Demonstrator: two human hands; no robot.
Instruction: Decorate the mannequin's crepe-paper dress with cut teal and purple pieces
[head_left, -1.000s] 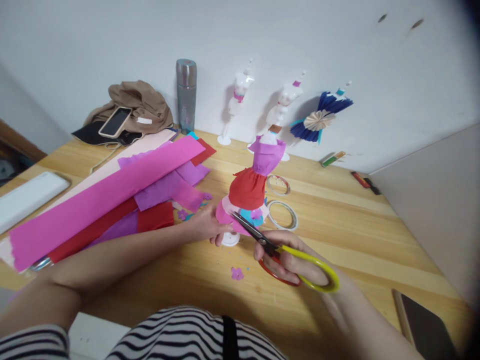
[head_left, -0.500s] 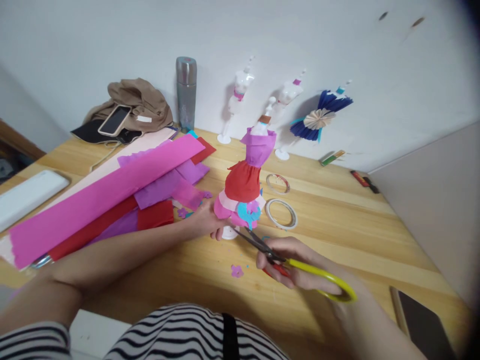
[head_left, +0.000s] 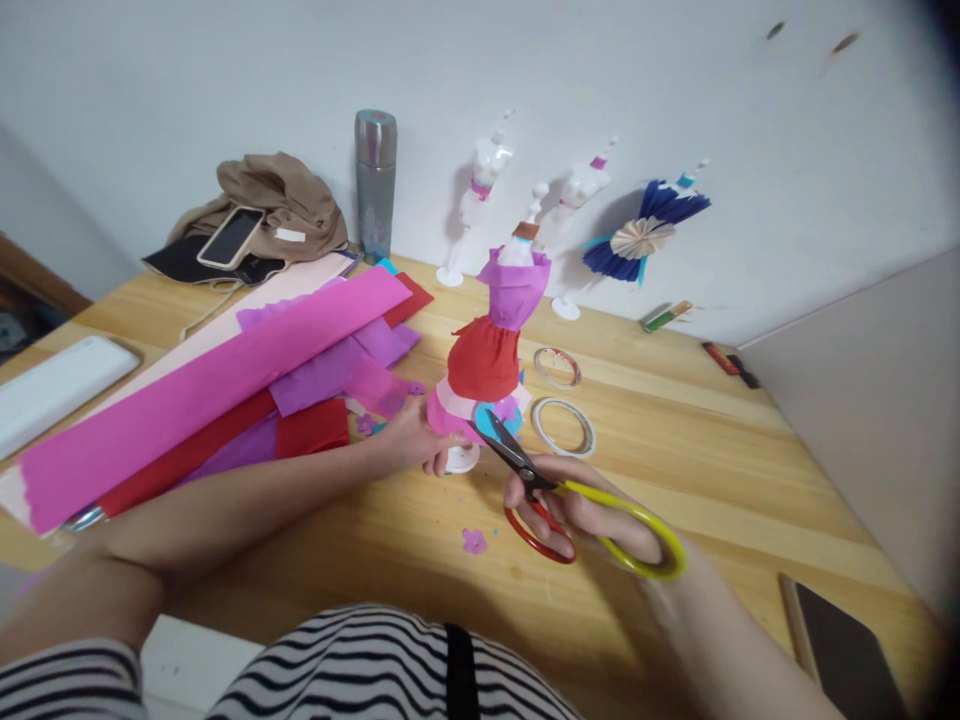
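One dress form (head_left: 496,335) stands near the middle of the worktop (head_left: 675,470), wearing a purple bodice (head_left: 517,292), a red overskirt (head_left: 484,366) and a lower skirt (head_left: 444,411) of pale and bright pink layers. The left hand (head_left: 416,438) grips the lower skirt at its left edge, just above the white base (head_left: 465,458) (some fingers are hidden by the paper). The right hand (head_left: 577,500) holds the scissors (head_left: 526,473) by the red and yellow handles. The blades are narrowly parted, tips in front of the blue piece (head_left: 486,418) on the skirt; blade contact cannot be confirmed. Two tape rings (head_left: 592,436) lie right of the skirt. One flower cut-out (head_left: 474,541) lies nearer the person. Coloured paper sheets (head_left: 217,385) lie stacked to the left.
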